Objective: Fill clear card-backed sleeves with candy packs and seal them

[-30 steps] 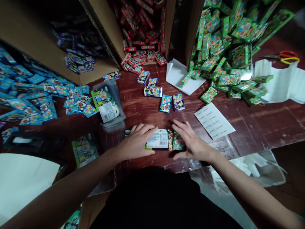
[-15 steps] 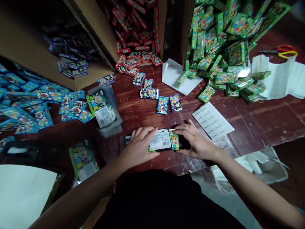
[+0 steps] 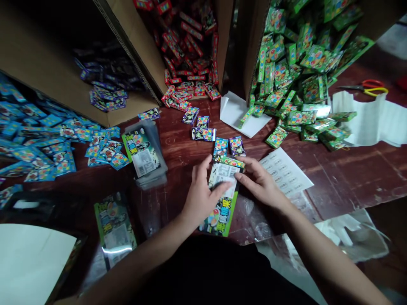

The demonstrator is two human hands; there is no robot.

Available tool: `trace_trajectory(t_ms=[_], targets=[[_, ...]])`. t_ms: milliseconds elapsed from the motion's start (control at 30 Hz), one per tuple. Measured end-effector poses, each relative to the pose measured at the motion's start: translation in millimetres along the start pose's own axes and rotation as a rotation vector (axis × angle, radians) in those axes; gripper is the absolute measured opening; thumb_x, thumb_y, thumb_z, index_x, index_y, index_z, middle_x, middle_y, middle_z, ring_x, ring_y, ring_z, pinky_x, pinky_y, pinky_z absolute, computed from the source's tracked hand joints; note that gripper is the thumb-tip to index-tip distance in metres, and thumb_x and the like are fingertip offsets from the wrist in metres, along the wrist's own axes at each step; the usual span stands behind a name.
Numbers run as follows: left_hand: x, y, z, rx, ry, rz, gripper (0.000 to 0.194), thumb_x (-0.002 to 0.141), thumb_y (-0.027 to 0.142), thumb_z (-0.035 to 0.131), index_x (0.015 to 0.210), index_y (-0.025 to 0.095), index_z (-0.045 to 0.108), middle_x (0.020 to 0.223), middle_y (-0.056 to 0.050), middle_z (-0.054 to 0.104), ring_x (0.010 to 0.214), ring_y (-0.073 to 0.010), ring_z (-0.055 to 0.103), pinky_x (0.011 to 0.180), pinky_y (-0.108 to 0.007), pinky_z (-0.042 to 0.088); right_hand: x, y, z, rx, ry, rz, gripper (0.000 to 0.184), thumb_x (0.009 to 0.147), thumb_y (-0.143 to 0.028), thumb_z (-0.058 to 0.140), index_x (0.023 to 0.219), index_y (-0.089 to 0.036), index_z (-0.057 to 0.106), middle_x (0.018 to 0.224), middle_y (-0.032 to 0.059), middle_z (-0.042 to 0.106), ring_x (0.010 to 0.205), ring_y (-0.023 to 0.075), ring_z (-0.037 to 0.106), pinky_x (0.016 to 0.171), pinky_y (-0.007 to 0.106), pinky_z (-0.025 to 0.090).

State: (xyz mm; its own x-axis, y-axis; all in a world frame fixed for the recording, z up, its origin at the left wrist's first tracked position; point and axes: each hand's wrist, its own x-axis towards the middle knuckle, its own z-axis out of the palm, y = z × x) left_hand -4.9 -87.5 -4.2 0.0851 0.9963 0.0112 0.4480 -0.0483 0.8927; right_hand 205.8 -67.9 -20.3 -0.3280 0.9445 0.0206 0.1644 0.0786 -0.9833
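A flat printed candy pouch (image 3: 224, 207), black and green with a white label, is between my hands, its end with a small green candy box (image 3: 229, 161) pointing away from me. My left hand (image 3: 203, 197) grips the pouch's left side, with the thumb across its face. My right hand (image 3: 257, 180) holds the upper right edge, thumb on the label and fingers by the green box. Just beyond lie a blue candy packet (image 3: 220, 146) and a purple candy packet (image 3: 237, 146).
Cardboard boxes spill red packets (image 3: 190, 42), purple packets (image 3: 110, 95) and green boxes (image 3: 282, 76). Blue packets (image 3: 41, 144) heap at left. Stacked clear pouches (image 3: 144, 154) lie left of my hands. A sticker sheet (image 3: 288, 173) and scissors (image 3: 365, 87) are at right.
The pouch has turned from lying sideways to pointing away from me, its green box end now at the far side. My right hand has moved to its upper right edge. The view has shifted slightly.
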Motion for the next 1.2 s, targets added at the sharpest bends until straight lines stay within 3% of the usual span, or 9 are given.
trace_trajectory(t_ms=[100,267,433,533,700,800,933,1000,1200], targets=[[-4.8,-11.7,-2.0,-0.258,-0.076,-0.049,0.052,0.098,0.033,0.056,0.146,0.027,0.04,0.133,-0.011,0.058,0.113,-0.0233,0.064,0.096,-0.039,0.055,-1.0,-0.1,2.7,-0.016,-0.058,0.061,0.037,0.097,-0.039,0.06,0.132,-0.028,0.056,0.114,0.0042,0.067,0.1,0.02,0.064,0.091,0.037,0.054],[-9.9,-28.4,-21.2,-0.296,-0.16,-0.143,0.038,0.094,0.031,0.063,0.13,0.024,0.053,0.116,-0.006,0.066,0.099,-0.0176,0.066,0.084,-0.029,0.055,-5.5,-2.1,13.4,-0.051,-0.108,0.087,0.029,0.097,-0.039,0.058,0.125,-0.03,0.063,0.111,0.0036,0.069,0.099,0.0204,0.065,0.092,0.039,0.054],[-2.8,-34.3,-43.2,-0.221,-0.171,-0.157,0.024,0.099,0.036,0.055,0.119,0.025,0.064,0.113,-0.003,0.069,0.105,-0.0178,0.065,0.094,-0.032,0.05,-14.5,1.5,42.1,0.1,0.169,0.107,0.046,0.091,-0.036,0.068,0.134,-0.034,0.051,0.117,0.0032,0.064,0.098,0.0178,0.066,0.087,0.035,0.056],[2.2,-33.9,-48.4,-0.217,-0.159,-0.146,0.022,0.1,0.036,0.054,0.111,0.024,0.069,0.123,-0.004,0.069,0.115,-0.0199,0.063,0.102,-0.035,0.046,-17.7,2.9,51.7,0.135,0.247,0.171,0.033,0.092,-0.037,0.068,0.123,-0.031,0.06,0.111,0.0028,0.066,0.098,0.0179,0.066,0.085,0.033,0.056],[6.1,-29.3,-44.3,-0.318,-0.138,-0.199,0.019,0.096,0.03,0.058,0.111,0.021,0.066,0.118,-0.007,0.073,0.109,-0.0196,0.067,0.098,-0.036,0.049,-14.1,-0.2,49.0,0.024,0.156,0.094,0.018,0.092,-0.034,0.068,0.109,-0.028,0.069,0.121,0.0046,0.067,0.113,0.0209,0.063,0.101,0.039,0.05],[7.5,-24.2,-45.2,-0.349,-0.113,-0.241,0.025,0.094,0.027,0.06,0.119,0.021,0.062,0.111,-0.005,0.075,0.103,-0.0187,0.069,0.092,-0.035,0.052,-12.0,-2.0,48.0,0.071,0.177,0.088,0.03,0.094,-0.032,0.066,0.123,-0.031,0.063,0.119,0.0045,0.068,0.111,0.0201,0.064,0.099,0.039,0.052],[7.3,-15.7,-54.5,-0.247,-0.225,-0.252,0.019,0.094,0.035,0.061,0.102,0.022,0.072,0.11,-0.005,0.075,0.103,-0.0206,0.069,0.095,-0.037,0.052,-7.2,-7.9,44.6,0.001,0.086,0.091,0.019,0.092,-0.036,0.068,0.109,-0.029,0.072,0.111,0.005,0.072,0.106,0.022,0.066,0.096,0.041,0.052],[7.0,-11.9,-57.8,-0.222,-0.259,-0.235,0.016,0.092,0.034,0.064,0.096,0.022,0.073,0.108,-0.004,0.076,0.1,-0.0206,0.069,0.091,-0.037,0.053,-3.4,-13.8,41.9,-0.001,0.04,0.145,0.016,0.09,-0.04,0.069,0.095,-0.026,0.075,0.104,0.005,0.073,0.1,0.0219,0.067,0.093,0.04,0.052],[16.9,-1.2,-56.9,-0.151,-0.275,-0.279,0.013,0.087,0.032,0.068,0.087,0.02,0.073,0.09,-0.003,0.076,0.083,-0.0186,0.069,0.078,-0.032,0.053,5.9,-31.3,33.7,0.161,0.031,0.431,0.029,0.082,-0.048,0.075,0.086,-0.019,0.071,0.083,0.0009,0.071,0.074,0.0149,0.062,0.071,0.029,0.05]])
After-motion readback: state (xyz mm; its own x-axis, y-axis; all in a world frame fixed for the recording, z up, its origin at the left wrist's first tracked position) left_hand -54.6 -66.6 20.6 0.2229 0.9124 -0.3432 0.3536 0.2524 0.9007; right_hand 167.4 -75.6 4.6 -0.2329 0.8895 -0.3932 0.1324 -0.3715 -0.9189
